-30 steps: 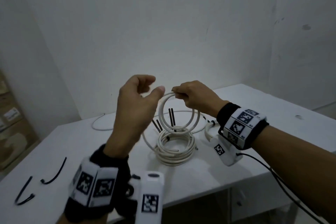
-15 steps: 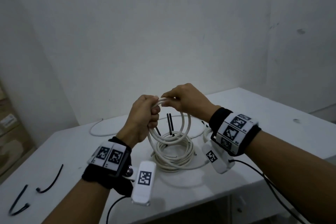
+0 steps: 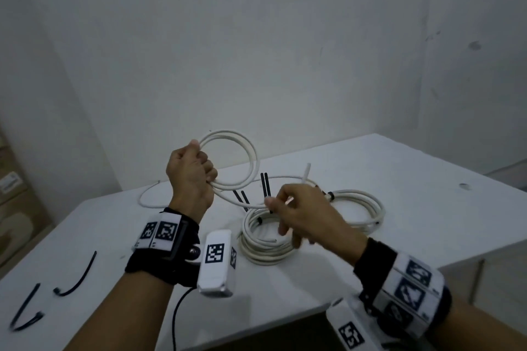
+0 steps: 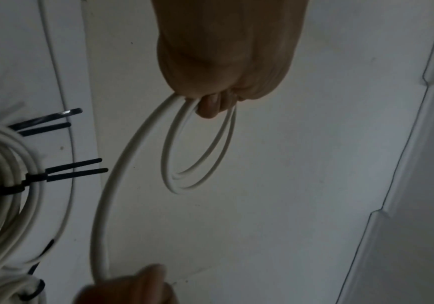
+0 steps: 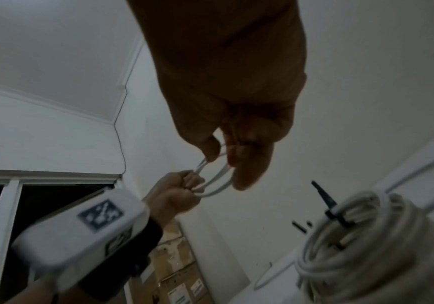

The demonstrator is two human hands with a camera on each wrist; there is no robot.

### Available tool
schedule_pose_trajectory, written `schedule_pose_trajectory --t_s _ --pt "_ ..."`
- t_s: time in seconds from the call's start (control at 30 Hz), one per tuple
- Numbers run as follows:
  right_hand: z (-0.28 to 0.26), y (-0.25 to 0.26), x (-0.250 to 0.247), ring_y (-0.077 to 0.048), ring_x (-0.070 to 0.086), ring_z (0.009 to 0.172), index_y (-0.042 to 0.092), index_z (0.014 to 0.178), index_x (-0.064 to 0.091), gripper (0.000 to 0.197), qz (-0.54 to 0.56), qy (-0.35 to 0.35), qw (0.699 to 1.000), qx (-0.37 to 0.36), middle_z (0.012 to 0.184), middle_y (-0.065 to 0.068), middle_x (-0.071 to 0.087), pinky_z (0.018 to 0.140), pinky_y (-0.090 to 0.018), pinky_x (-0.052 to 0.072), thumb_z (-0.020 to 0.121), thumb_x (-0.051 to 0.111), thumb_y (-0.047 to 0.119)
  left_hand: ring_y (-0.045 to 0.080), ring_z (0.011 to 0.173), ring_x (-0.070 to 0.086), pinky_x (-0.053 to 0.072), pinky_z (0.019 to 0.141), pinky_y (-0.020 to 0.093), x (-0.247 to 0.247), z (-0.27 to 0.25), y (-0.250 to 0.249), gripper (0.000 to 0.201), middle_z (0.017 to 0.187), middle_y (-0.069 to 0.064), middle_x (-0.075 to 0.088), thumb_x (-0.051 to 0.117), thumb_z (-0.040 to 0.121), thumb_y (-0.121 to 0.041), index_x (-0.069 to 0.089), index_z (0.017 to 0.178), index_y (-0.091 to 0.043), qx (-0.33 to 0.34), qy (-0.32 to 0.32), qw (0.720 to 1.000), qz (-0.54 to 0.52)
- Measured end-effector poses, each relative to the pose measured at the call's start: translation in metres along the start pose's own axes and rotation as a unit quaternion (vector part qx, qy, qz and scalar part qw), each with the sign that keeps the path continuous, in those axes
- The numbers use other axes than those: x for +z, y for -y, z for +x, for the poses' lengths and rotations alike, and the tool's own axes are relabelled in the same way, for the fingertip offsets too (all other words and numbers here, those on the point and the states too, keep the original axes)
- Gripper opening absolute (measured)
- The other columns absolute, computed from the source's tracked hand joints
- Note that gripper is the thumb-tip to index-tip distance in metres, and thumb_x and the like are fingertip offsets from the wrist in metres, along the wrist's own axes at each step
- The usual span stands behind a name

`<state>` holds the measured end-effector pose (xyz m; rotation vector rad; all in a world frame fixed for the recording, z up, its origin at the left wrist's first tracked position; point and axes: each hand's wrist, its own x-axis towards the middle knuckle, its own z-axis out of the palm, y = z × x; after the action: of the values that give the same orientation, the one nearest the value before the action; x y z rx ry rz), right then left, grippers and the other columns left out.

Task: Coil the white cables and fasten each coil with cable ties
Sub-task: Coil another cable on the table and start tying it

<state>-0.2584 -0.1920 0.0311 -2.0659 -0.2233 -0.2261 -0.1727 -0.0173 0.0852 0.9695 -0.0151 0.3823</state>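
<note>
Above the white bench (image 3: 399,168), the left hand (image 3: 189,174) grips a small white cable coil (image 3: 228,162) in a closed fist. The right hand (image 3: 299,216) seems to pinch the coil's trailing strand over a tied coil (image 3: 265,239) lying on the bench, black ties (image 3: 265,184) sticking up.

White table (image 3: 370,168): coils (image 3: 265,239), perhaps ties (image 3: 77,279).
</note>
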Motion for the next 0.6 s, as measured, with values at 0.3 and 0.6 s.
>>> schedule_pose_trajectory --t_s 0.3,0.6 --pt "0.026 -0.013 0.019 -0.027 0.062 0.063 0.007 0.101 0.047 0.016 0.403 -0.158 0.899 0.068 0.080 -0.018 0.063 0.056 -0.036 0.056 0.090 0.058 0.000 0.003 0.028 0.020 0.017 0.029 0.013 -0.008 -0.020 0.023 0.031 0.038 -0.009 0.027 0.042 0.101 -0.011 0.035 0.072 -0.017 -0.102 0.035 0.994 -0.026" --pt "0.036 -0.016 0.016 -0.020 0.057 0.060 0.002 0.099 0.069 0.024 0.434 0.017 0.887 0.158 0.074 -0.011 0.062 0.041 -0.022 0.046 0.089 0.048 -0.003 0.003 0.030 0.021 0.019 0.029 0.015 -0.020 -0.031 0.029 0.032 0.039 -0.010 0.028 0.043 0.101 -0.012 0.033 0.071 -0.017 -0.106 0.034 0.994 0.000"
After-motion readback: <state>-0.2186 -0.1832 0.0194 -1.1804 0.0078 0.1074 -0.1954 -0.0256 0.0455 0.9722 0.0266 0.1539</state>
